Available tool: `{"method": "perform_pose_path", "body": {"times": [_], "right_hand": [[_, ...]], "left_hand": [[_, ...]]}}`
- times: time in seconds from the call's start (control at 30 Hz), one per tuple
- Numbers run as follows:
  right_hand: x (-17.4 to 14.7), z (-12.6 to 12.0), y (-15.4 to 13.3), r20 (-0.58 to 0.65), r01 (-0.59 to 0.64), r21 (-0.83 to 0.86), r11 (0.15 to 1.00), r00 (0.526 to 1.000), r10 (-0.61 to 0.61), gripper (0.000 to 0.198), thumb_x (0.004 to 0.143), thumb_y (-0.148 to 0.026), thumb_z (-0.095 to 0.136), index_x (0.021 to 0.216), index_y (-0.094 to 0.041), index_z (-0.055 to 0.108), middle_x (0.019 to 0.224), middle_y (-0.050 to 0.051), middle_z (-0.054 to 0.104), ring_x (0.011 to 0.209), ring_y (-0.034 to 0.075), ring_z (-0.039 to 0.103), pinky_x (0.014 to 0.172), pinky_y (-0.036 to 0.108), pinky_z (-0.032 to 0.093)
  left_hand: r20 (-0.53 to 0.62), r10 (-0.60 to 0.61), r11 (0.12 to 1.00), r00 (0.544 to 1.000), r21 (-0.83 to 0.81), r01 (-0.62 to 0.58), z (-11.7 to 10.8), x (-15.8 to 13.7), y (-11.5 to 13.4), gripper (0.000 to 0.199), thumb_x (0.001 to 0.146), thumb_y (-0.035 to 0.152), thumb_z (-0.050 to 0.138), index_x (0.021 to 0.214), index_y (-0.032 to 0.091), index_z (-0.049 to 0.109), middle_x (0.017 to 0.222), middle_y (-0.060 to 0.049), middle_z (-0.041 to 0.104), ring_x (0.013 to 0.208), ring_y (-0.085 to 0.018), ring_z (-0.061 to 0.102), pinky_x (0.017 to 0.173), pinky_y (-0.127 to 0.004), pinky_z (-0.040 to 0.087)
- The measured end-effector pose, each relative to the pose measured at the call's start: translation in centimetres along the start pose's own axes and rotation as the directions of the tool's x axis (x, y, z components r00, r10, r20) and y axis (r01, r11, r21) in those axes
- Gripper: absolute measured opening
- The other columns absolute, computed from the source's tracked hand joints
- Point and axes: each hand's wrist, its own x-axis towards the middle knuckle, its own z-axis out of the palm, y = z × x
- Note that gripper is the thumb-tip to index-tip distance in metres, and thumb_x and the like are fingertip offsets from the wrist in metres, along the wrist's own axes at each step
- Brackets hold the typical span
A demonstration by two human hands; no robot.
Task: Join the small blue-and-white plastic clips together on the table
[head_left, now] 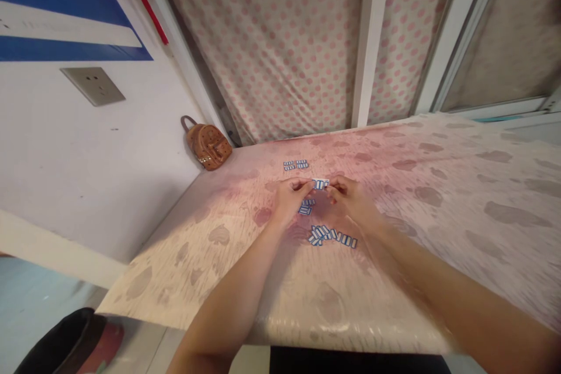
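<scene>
Over the middle of the table, a small white-and-blue printed strip point(321, 184) is stretched between my two hands. My left hand point(294, 194) pinches its left end with thumb and fingers. At the right end, the thumb and fingertips of my right hand point(346, 193) close on it. Just below my left hand lie a few similar blue-edged pieces point(305, 209), partly covered by the fingers. Nearer to me, several more blue-edged pieces point(333, 235) form an overlapping row. Beyond the hands, small groups of such pieces point(295, 165) lie neatly side by side. Their print is too small to read.
A patterned plastic cloth covers the table point(438, 234). A small brown backpack-shaped bag point(209, 145) stands at the back left against the wall, below a socket point(93, 85). Dotted curtains point(280, 41) hang behind the table. A dark bin point(65, 342) sits on the floor at left.
</scene>
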Motion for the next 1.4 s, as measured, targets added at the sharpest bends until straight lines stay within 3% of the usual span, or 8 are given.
{"method": "perform_pose_path", "body": {"times": [0.53,1.03,1.13,1.27,1.4], "right_hand": [[-0.2,0.1,-1.0,-0.026,-0.001,0.082,0.997,1.000,0.004,0.018,0.085,-0.037,0.055,0.075,-0.022,0.056,0.066,-0.001,0.061,0.060,0.015,0.058,0.061,0.029,0.046],[-0.3,0.0,-1.3,-0.042,0.018,0.050,0.999,0.999,-0.016,0.022,0.089,-0.034,0.051,0.070,-0.022,0.053,0.064,-0.001,0.058,0.057,0.014,0.055,0.061,0.029,0.044],[-0.3,0.1,-1.1,-0.059,0.033,0.030,0.999,0.998,-0.031,0.013,0.086,-0.035,0.057,0.086,-0.022,0.057,0.072,-0.001,0.060,0.063,0.015,0.058,0.062,0.028,0.046],[-0.4,0.0,-1.1,-0.031,0.116,-0.132,0.985,0.992,-0.121,0.042,0.083,-0.028,0.060,0.125,-0.026,0.054,0.088,0.002,0.064,0.073,0.017,0.061,0.067,0.029,0.049],[-0.5,-0.2,-1.2,0.025,0.167,-0.211,0.963,0.986,-0.166,0.039,0.087,-0.023,0.053,0.125,-0.026,0.057,0.092,0.003,0.066,0.080,0.019,0.062,0.074,0.032,0.049]], "left_hand": [[-0.016,-0.070,0.997,0.997,-0.044,0.069,0.3,0.1,-0.3,0.013,0.077,0.026,0.074,0.079,0.013,0.074,0.071,-0.004,0.072,0.065,-0.014,0.067,0.066,-0.025,0.054],[0.015,-0.079,0.994,0.997,-0.080,0.080,0.3,0.4,-0.6,0.017,0.074,0.029,0.078,0.077,0.012,0.074,0.069,-0.004,0.071,0.063,-0.013,0.065,0.066,-0.025,0.053],[0.020,-0.090,0.992,0.996,-0.088,0.091,0.1,0.4,-0.7,0.020,0.073,0.031,0.079,0.077,0.012,0.074,0.070,-0.005,0.072,0.064,-0.013,0.065,0.067,-0.025,0.053],[0.026,-0.100,0.989,0.995,-0.110,0.102,0.0,0.3,-0.6,0.022,0.072,0.033,0.079,0.078,0.013,0.074,0.071,-0.004,0.072,0.065,-0.013,0.066,0.068,-0.025,0.053],[0.023,-0.099,0.988,0.995,-0.116,0.101,0.0,0.2,-0.4,0.022,0.072,0.033,0.079,0.078,0.012,0.074,0.070,-0.004,0.071,0.064,-0.013,0.065,0.066,-0.024,0.052]]}}
